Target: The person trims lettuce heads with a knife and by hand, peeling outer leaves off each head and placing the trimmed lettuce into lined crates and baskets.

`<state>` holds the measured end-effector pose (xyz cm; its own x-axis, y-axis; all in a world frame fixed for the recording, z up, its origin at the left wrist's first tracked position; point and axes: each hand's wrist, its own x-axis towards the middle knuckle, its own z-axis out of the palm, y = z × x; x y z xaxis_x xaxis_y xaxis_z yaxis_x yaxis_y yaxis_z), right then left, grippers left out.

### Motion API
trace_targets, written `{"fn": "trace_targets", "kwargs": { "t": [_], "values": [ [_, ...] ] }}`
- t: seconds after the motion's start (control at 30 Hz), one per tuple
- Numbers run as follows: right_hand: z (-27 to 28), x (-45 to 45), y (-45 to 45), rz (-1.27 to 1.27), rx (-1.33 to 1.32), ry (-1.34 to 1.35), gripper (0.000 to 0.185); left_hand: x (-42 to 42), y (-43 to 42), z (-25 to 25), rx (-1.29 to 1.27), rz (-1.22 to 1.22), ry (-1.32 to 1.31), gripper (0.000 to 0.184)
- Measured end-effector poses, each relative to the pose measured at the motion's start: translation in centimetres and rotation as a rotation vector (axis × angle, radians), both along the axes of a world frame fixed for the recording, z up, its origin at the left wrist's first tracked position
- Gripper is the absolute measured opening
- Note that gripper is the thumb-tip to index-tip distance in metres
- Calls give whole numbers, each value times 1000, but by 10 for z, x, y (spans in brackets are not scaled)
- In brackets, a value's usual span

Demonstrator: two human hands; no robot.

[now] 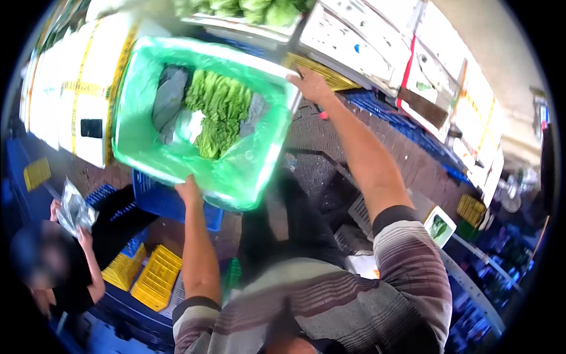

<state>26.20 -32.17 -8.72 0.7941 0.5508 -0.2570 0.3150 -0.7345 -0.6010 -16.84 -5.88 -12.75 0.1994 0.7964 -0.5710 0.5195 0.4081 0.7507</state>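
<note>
In front of me is a white foam box [206, 48] lined with a thin green plastic bag [141, 106]. Leafy green lettuce [221, 103] lies inside it, between dark grey bundles [171, 97] whose kind I cannot make out. My left hand [188, 190] is closed on the box's near rim, partly hidden by the edge. At the far right corner, my right hand [312, 84] grips the rim with the fingers curled over it. The box is tilted, its opening facing me.
White foam boxes with yellow tape [88, 88] stand at left, a dark phone-like object [91, 128] on one. More lettuce [253, 9] sits at the back. A person at lower left holds a silvery bag [75, 209]. Yellow crates [156, 277] and a blue crate [168, 197] are nearby.
</note>
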Motion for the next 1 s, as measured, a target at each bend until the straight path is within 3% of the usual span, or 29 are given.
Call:
{"fn": "trace_targets", "kwargs": {
  "t": [0.07,0.1,0.17,0.2,0.23,0.27,0.3,0.4,0.5,0.7,0.77,0.87,1.0],
  "values": [
    [-36,-7,-33,-463,400,311,52,7,-5,8,61,-17,-37,44],
    [-48,-22,-46,-622,416,413,49,26,-15,38,-19,22,50,46],
    [-76,-61,-69,-946,447,617,42,15,-7,19,8,-8,36,46],
    [-194,-93,-90,-861,329,485,38,8,-5,11,20,-17,27,46],
    [-202,-126,-91,-886,326,731,35,5,-4,9,19,-32,35,44],
    [-170,-144,-78,-1002,375,913,34,6,-4,8,20,-44,39,43],
    [-190,-169,-69,-1111,460,931,36,7,-7,11,14,-30,-9,40],
    [-242,-215,-53,-1138,499,1029,40,12,-13,18,0,16,24,39],
    [-310,-235,-38,-1064,383,937,45,21,-18,29,-27,-3,121,38],
    [-285,-203,-18,-1027,493,1091,49,29,-28,33,-50,18,108,39],
    [-338,-224,-7,-790,504,934,47,30,-29,32,-31,34,104,41],
    [-326,-213,8,-803,518,1072,43,29,-29,33,-39,-4,124,41],
    [-288,-191,8,-1050,701,1525,42,24,-24,29,-37,9,137,44]
  ]
}}
